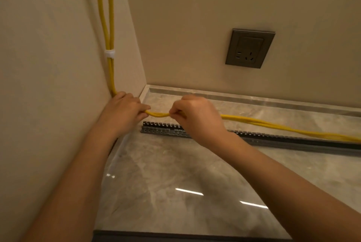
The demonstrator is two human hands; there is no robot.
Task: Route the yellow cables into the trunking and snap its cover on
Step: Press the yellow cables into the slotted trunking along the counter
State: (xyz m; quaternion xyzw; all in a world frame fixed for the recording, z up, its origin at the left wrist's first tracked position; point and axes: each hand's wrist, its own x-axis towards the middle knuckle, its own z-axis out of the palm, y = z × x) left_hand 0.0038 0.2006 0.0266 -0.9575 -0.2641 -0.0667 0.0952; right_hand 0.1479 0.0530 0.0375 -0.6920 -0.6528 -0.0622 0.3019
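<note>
1. My left hand [123,108] is curled round the yellow cables [158,114] right where they come off the side wall onto the countertop [175,173]; my right hand [195,116] pinches them between thumb and curled fingers just beside it; a short sagging span hangs between my two grips.
2. The cables are not in the trunking [162,127] yet; the held span sits above and just behind its left end, and the rest trails off to the right along the counter on the far side of the channel, drifting over it near the frame's edge.
3. Risks, as I judge them:
   - if I pull too hard toward the channel, the white clip [109,53] on the wall could pop loose or the bend at the corner could kink;
   - the slotted fingers of the trunking look thin; forcing both strands down at an angle could bend or snag them;
   - the strands cross each other to the right; laid in twisted, they may stand proud and stop the cover from snapping shut;
   - the trunking may slide on the glossy stone if it is only resting there; I cannot tell whether it is fixed.
4. Counts: two yellow cables; one white clip; one length of trunking; one wall socket [250,48] on the back wall; two hands, both gripping.
5. The cover: a dark strip lies along the trunking's near side to the right; I cannot tell whether that is it.
</note>
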